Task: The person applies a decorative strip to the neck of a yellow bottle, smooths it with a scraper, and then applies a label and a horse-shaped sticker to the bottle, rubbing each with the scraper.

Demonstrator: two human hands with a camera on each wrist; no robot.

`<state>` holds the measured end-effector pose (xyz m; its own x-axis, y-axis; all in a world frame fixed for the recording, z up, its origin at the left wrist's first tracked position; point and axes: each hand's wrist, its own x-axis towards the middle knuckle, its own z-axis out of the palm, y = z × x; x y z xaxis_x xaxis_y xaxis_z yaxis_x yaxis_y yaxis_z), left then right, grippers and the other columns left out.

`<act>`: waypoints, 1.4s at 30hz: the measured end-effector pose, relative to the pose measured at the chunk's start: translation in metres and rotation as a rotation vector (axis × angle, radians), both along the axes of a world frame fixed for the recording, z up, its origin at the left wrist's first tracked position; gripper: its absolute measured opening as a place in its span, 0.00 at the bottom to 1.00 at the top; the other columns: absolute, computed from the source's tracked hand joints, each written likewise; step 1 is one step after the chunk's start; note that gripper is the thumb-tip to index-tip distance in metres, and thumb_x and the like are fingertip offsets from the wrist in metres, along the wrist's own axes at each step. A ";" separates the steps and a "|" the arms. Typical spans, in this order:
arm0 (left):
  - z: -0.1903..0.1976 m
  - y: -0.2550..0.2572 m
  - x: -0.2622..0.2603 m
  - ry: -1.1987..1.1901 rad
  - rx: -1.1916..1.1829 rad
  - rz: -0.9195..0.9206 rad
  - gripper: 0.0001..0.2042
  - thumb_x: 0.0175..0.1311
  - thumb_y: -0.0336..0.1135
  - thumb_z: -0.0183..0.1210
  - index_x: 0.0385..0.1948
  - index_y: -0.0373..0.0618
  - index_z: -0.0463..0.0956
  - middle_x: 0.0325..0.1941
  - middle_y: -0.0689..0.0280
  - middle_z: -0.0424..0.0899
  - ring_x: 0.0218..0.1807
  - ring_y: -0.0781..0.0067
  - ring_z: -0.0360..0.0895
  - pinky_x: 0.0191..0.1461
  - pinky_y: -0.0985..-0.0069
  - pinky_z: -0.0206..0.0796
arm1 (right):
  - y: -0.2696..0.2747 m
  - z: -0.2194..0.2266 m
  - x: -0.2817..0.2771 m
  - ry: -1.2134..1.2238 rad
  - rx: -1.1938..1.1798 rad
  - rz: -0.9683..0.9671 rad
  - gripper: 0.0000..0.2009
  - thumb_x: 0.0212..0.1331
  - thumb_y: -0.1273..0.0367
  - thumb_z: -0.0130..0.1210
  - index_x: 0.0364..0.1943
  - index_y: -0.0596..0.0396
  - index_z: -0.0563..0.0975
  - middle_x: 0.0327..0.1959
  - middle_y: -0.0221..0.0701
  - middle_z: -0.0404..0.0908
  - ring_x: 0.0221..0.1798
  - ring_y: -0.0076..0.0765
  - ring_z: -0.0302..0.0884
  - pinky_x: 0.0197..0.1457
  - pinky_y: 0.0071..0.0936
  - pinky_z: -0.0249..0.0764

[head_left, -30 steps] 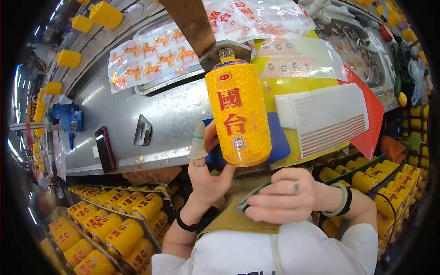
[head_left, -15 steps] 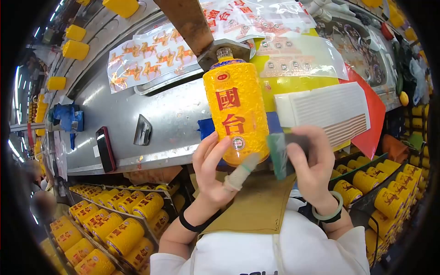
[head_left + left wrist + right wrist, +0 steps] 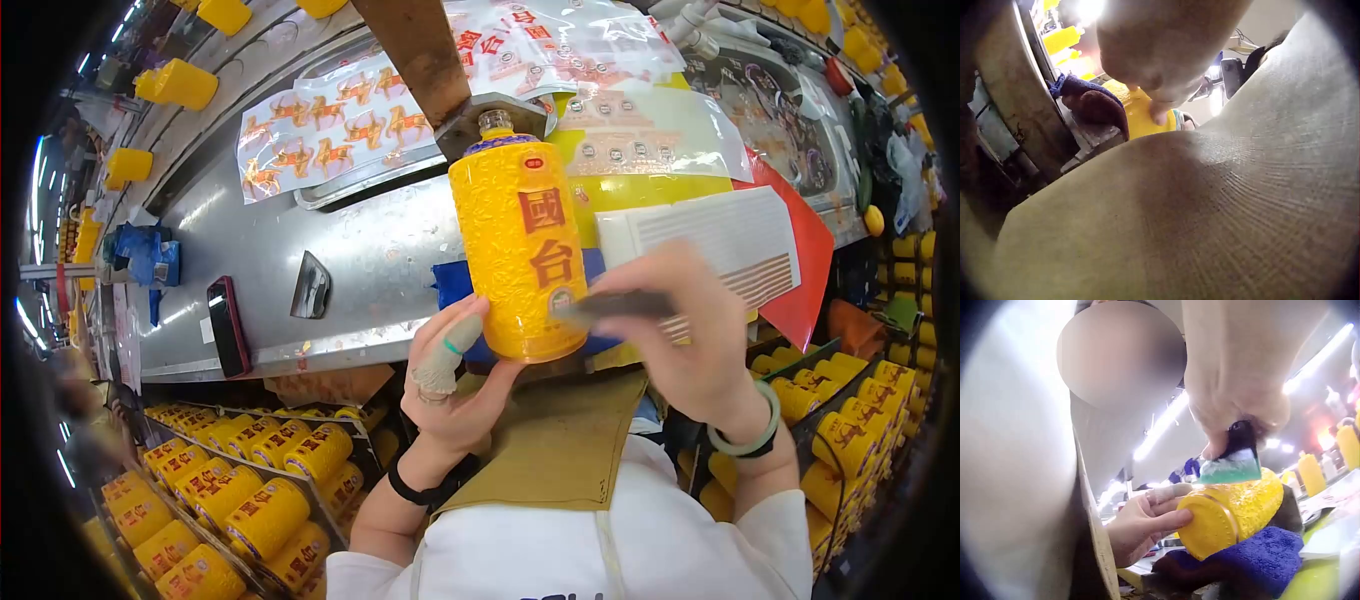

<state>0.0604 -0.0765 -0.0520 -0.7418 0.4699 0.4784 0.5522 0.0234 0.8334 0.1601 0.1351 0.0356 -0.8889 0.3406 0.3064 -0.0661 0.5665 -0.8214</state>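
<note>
A yellow embossed bottle [image 3: 500, 240] with red characters lies with its clear neck at a metal bracket [image 3: 515, 110] and its base toward me. My left hand [image 3: 445, 385] grips the base end from the left, thumb at the bottom edge; one finger wears a pale cover. My right hand [image 3: 700, 335] pinches a squeegee [image 3: 640, 304] with a dark handle. In the right wrist view, its green blade [image 3: 1232, 472] is right at the bottle's upper side near the base. A blue cloth [image 3: 1263, 556] lies under the bottle. In the left wrist view, skin hides most of the bottle.
Decal sheets with horses [image 3: 330, 130] and a striped paper stack [image 3: 715, 250] flank the bottle. A phone [image 3: 229, 325] and a dark curved piece [image 3: 312, 285] lie on the metal table. Crates of yellow bottles [image 3: 270, 515] stand on both sides of me.
The bottle has turned, shifting its red characters to the right. My right hand has brought the squeegee up from near the apron to the bottle. The left fingers have shifted around the base.
</note>
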 end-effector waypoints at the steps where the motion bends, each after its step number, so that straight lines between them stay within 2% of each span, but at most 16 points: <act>1: 0.001 -0.001 -0.001 0.031 -0.045 -0.004 0.29 0.48 0.22 0.79 0.56 0.36 0.81 0.58 0.53 0.85 0.59 0.57 0.83 0.64 0.65 0.74 | 0.001 0.000 -0.008 0.000 0.000 0.002 0.15 0.55 0.78 0.69 0.47 0.55 0.83 0.40 0.34 0.88 0.40 0.42 0.83 0.47 0.35 0.78; 3: 0.000 -0.001 -0.002 0.062 -0.088 -0.006 0.31 0.48 0.23 0.79 0.58 0.37 0.79 0.59 0.53 0.84 0.58 0.57 0.82 0.64 0.65 0.74 | 0.003 0.000 -0.023 0.102 0.199 0.014 0.14 0.52 0.77 0.70 0.43 0.54 0.84 0.39 0.32 0.88 0.38 0.43 0.82 0.45 0.36 0.75; 5: -0.007 0.000 0.000 -0.032 0.004 0.011 0.36 0.47 0.24 0.80 0.62 0.37 0.76 0.60 0.53 0.82 0.59 0.57 0.81 0.64 0.64 0.73 | 0.010 -0.005 -0.023 0.168 0.327 -0.044 0.12 0.52 0.74 0.70 0.42 0.51 0.86 0.41 0.30 0.89 0.38 0.37 0.82 0.43 0.33 0.74; 7: -0.008 -0.002 -0.002 -0.045 -0.010 0.014 0.37 0.47 0.25 0.80 0.64 0.38 0.75 0.61 0.53 0.81 0.60 0.57 0.80 0.64 0.64 0.73 | 0.005 -0.010 -0.008 0.244 0.563 0.121 0.12 0.51 0.71 0.68 0.41 0.46 0.87 0.43 0.25 0.90 0.35 0.30 0.80 0.42 0.28 0.72; 9: -0.008 -0.002 -0.003 -0.057 -0.027 0.009 0.39 0.46 0.26 0.81 0.65 0.38 0.73 0.62 0.53 0.80 0.61 0.56 0.80 0.64 0.64 0.73 | -0.017 -0.025 0.007 0.355 0.601 0.264 0.16 0.45 0.68 0.66 0.43 0.44 0.88 0.44 0.19 0.88 0.37 0.25 0.76 0.45 0.26 0.70; 12: -0.006 0.004 -0.002 -0.065 -0.034 -0.011 0.39 0.46 0.27 0.81 0.65 0.39 0.74 0.62 0.54 0.79 0.61 0.56 0.78 0.65 0.63 0.72 | -0.024 -0.005 0.014 0.204 0.469 0.369 0.17 0.44 0.69 0.65 0.43 0.45 0.88 0.45 0.20 0.88 0.39 0.24 0.75 0.44 0.26 0.70; 15: -0.006 0.008 0.000 -0.072 -0.043 0.028 0.39 0.45 0.28 0.81 0.65 0.39 0.73 0.62 0.54 0.78 0.62 0.56 0.77 0.66 0.62 0.71 | -0.015 -0.003 0.004 0.243 0.526 0.177 0.17 0.44 0.70 0.65 0.44 0.46 0.88 0.45 0.20 0.88 0.38 0.24 0.74 0.42 0.25 0.69; 18: -0.001 0.009 -0.002 -0.040 -0.010 0.054 0.38 0.44 0.30 0.82 0.62 0.38 0.76 0.62 0.56 0.77 0.61 0.55 0.77 0.65 0.62 0.71 | -0.025 -0.009 0.013 0.249 0.485 0.308 0.16 0.45 0.70 0.67 0.43 0.46 0.88 0.42 0.21 0.89 0.36 0.26 0.75 0.40 0.27 0.67; 23: 0.007 0.011 -0.006 0.520 -0.155 -0.014 0.28 0.49 0.28 0.79 0.56 0.51 0.83 0.61 0.60 0.79 0.61 0.52 0.77 0.59 0.64 0.74 | 0.002 -0.001 0.007 0.190 0.365 -0.025 0.16 0.44 0.74 0.76 0.40 0.53 0.86 0.36 0.26 0.89 0.32 0.32 0.74 0.36 0.29 0.66; 24: 0.005 0.009 -0.004 0.490 -0.176 -0.029 0.25 0.51 0.24 0.77 0.53 0.55 0.84 0.59 0.60 0.81 0.62 0.51 0.78 0.59 0.65 0.76 | 0.008 0.002 0.006 0.211 0.390 -0.066 0.15 0.46 0.75 0.76 0.40 0.54 0.86 0.36 0.28 0.89 0.33 0.33 0.76 0.37 0.30 0.67; 28: -0.001 0.008 -0.004 0.407 -0.132 -0.036 0.24 0.50 0.23 0.77 0.51 0.52 0.84 0.58 0.59 0.82 0.62 0.49 0.79 0.61 0.66 0.76 | 0.014 0.001 0.008 0.244 0.378 -0.187 0.17 0.49 0.78 0.75 0.43 0.58 0.83 0.39 0.34 0.89 0.37 0.37 0.80 0.40 0.31 0.73; 30: -0.014 0.005 0.001 0.153 -0.041 0.012 0.23 0.50 0.22 0.77 0.50 0.52 0.84 0.60 0.58 0.81 0.62 0.48 0.80 0.63 0.66 0.76 | 0.014 -0.004 0.008 0.273 0.325 -0.237 0.17 0.49 0.79 0.74 0.44 0.59 0.83 0.40 0.36 0.88 0.39 0.38 0.81 0.42 0.30 0.74; 33: -0.020 -0.002 0.000 0.249 -0.064 0.013 0.25 0.52 0.23 0.76 0.53 0.47 0.82 0.63 0.58 0.79 0.62 0.50 0.80 0.63 0.64 0.76 | 0.013 -0.013 0.007 0.326 0.248 -0.300 0.16 0.51 0.81 0.73 0.45 0.61 0.82 0.41 0.36 0.88 0.40 0.38 0.81 0.47 0.29 0.77; 34: -0.010 -0.001 -0.006 0.554 -0.196 0.021 0.30 0.53 0.25 0.77 0.60 0.41 0.76 0.66 0.55 0.74 0.64 0.51 0.77 0.66 0.63 0.73 | 0.012 -0.016 0.008 0.322 0.180 -0.325 0.16 0.52 0.81 0.72 0.45 0.61 0.82 0.40 0.36 0.88 0.40 0.38 0.81 0.47 0.29 0.76; 37: -0.008 0.003 0.003 0.430 -0.257 0.038 0.36 0.53 0.27 0.77 0.66 0.38 0.70 0.67 0.51 0.72 0.67 0.50 0.73 0.68 0.63 0.70 | 0.007 -0.022 0.010 0.310 0.102 -0.363 0.15 0.53 0.81 0.71 0.45 0.61 0.82 0.40 0.36 0.88 0.40 0.37 0.80 0.47 0.28 0.76; 42: -0.002 0.025 0.017 0.237 -0.209 0.067 0.40 0.52 0.36 0.81 0.68 0.44 0.68 0.67 0.50 0.63 0.66 0.49 0.70 0.67 0.62 0.68 | 0.005 -0.025 0.010 0.306 0.106 -0.364 0.15 0.53 0.81 0.71 0.45 0.61 0.82 0.39 0.36 0.88 0.40 0.36 0.80 0.46 0.28 0.75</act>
